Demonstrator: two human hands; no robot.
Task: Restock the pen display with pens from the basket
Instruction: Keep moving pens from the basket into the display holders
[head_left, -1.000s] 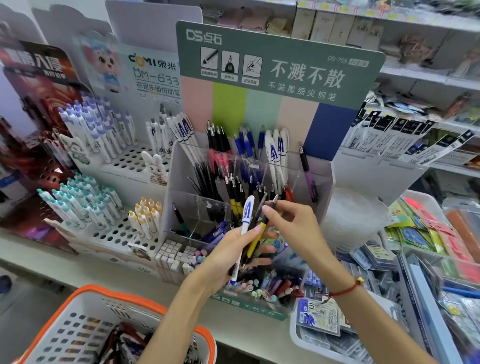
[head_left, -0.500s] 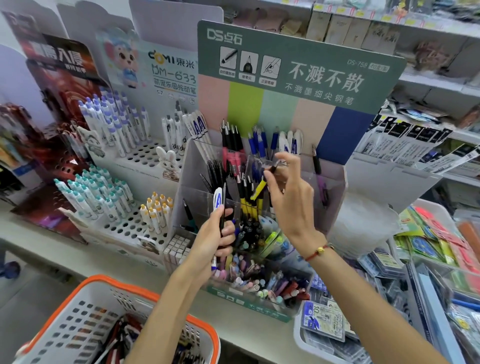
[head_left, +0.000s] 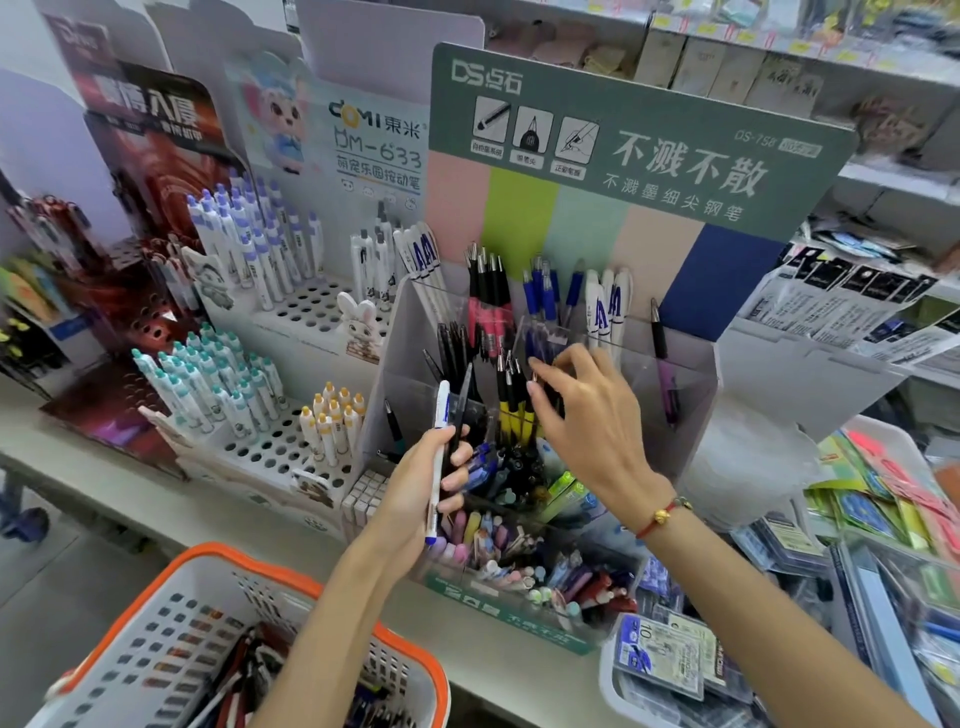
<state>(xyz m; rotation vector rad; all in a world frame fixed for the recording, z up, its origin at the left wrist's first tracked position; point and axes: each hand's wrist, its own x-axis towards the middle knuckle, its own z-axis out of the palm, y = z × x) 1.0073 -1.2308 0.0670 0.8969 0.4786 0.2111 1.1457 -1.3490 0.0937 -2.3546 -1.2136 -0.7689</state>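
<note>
My left hand (head_left: 415, 499) grips two pens upright: a white pen w/ blue print (head_left: 439, 457) and a slim dark pen (head_left: 460, 410), both just in front of the clear acrylic tiered pen display (head_left: 691, 395). My right hand (head_left: 587, 415) is over the display's middle tier, fingers spread and loose, tips right by the yellow-and-black pens (head_left: 511, 405); I can't tell if it's touching one, and it holds nothing I can make out.

Progress, as I judge it: partway. The display's compartments already carry stock: black-and-pink pens (head_left: 485, 306) and blue pens (head_left: 540, 296) at the back, white ones (head_left: 608, 301) next to them, a lone purple pen (head_left: 667, 374) in the right slot, mixed pastel pens in the low front tray (head_left: 519, 561). That right slot and the left lower one look thin, so prob. more to fill.

Left to do: seat the two pens in hand, then the rest. The white basket w/ orange rim (head_left: 410, 660) sits near me below the tabletop (head_left: 291, 525) edge, and has a good heap of pens (head_left: 249, 675) in it.
</note>
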